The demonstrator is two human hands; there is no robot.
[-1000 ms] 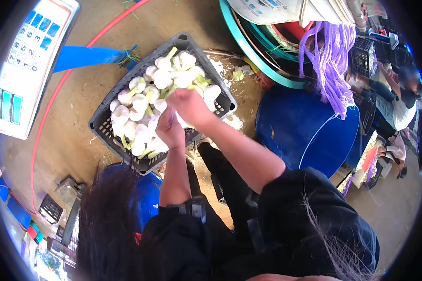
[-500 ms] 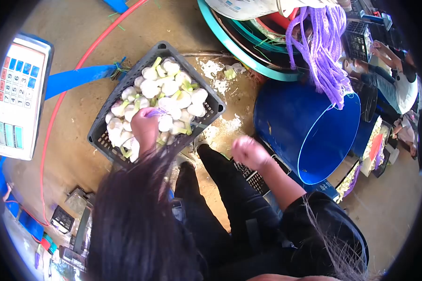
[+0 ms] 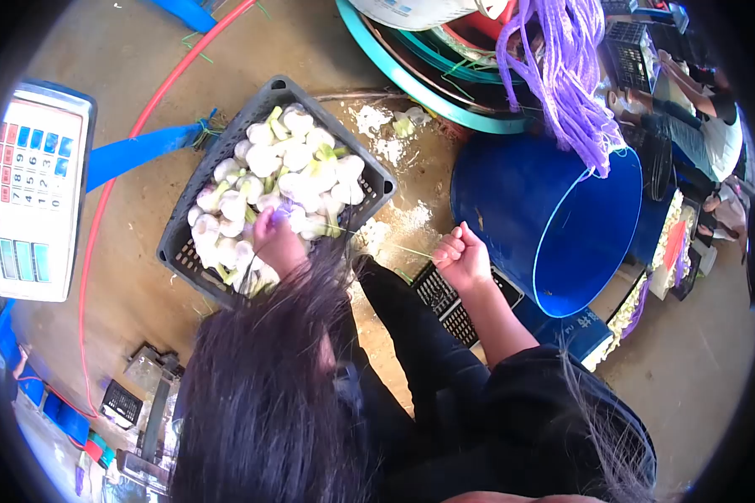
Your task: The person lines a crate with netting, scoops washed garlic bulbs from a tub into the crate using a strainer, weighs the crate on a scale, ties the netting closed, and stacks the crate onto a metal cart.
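Note:
Garlic bulbs (image 3: 298, 157) with short green stems fill a dark grey plastic crate (image 3: 184, 201) on the floor. Over the crate's near part, my left hand (image 3: 278, 243) is closed on a small bunch of purple netting (image 3: 288, 211), right against the bulbs. Long dark hair covers my left wrist and forearm. My right hand (image 3: 464, 258) is a fist to the right of the crate. A thin green strand (image 3: 413, 251) runs from its fingers leftward to the crate's side; its far end is hard to make out.
A blue barrel (image 3: 512, 201) lies to the right, with purple net bags (image 3: 562, 75) hanging above it. A scale (image 3: 42, 184) stands at the left beside a red hose (image 3: 122, 159). Another black crate (image 3: 449, 306) is under my right hand. A person (image 3: 705, 134) sits far right.
My left hand has shifted slightly right and down over the garlic. My right hand, blurred before, has turned upright into a fist, and a strand now stretches from it. The view has shifted slightly.

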